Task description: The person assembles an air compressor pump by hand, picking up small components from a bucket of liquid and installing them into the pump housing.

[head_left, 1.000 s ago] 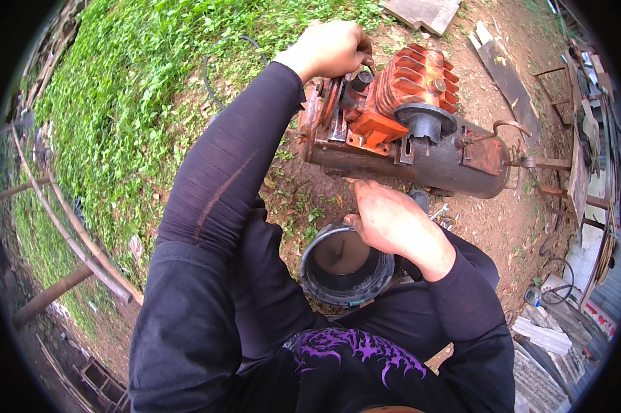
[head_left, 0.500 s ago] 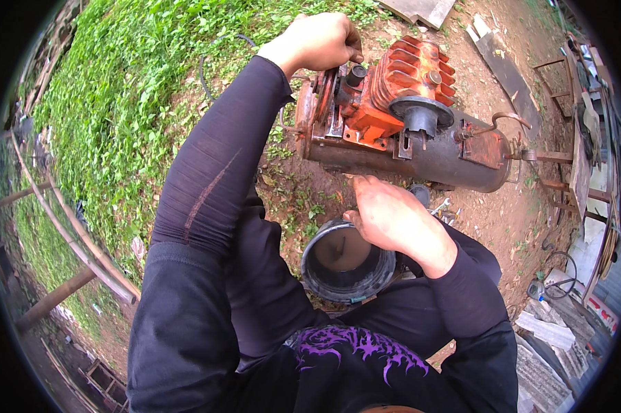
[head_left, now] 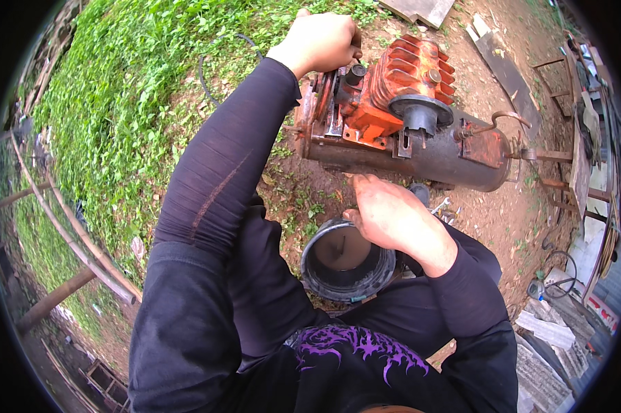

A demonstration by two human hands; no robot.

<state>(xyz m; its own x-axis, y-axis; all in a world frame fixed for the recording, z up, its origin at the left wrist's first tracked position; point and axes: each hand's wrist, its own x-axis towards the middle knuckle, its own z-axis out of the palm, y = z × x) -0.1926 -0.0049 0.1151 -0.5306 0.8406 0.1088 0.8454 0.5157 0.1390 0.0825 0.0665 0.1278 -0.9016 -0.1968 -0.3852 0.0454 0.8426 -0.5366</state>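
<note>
An orange finned compressor pump (head_left: 410,82) sits on a long, rusty dark tank (head_left: 455,162) lying on the ground. Over the pump's left end, by the pulley (head_left: 322,96), my left hand (head_left: 322,43) is closed with its fingers curled down. Whatever those fingers grip is hidden behind the hand. My right hand (head_left: 396,215) hangs palm down in front of the tank, thumb and forefinger apart, with nothing seen between them. Below it stands a black bucket (head_left: 312,272) of murky brown liquid, with a dark stick-like thing in it.
Beside my right leg lie a few wrenches (head_left: 442,206). Grass (head_left: 131,110) covers the ground to the left, where a dark hose (head_left: 204,76) curves. Planks (head_left: 506,72) lie behind the tank at the right. A wooden rack (head_left: 579,138) and broken sheets (head_left: 544,334) are at the far right.
My left hand and forearm have shifted slightly to the right over the pulley end. My right hand, the bucket and the compressor stay where they were.
</note>
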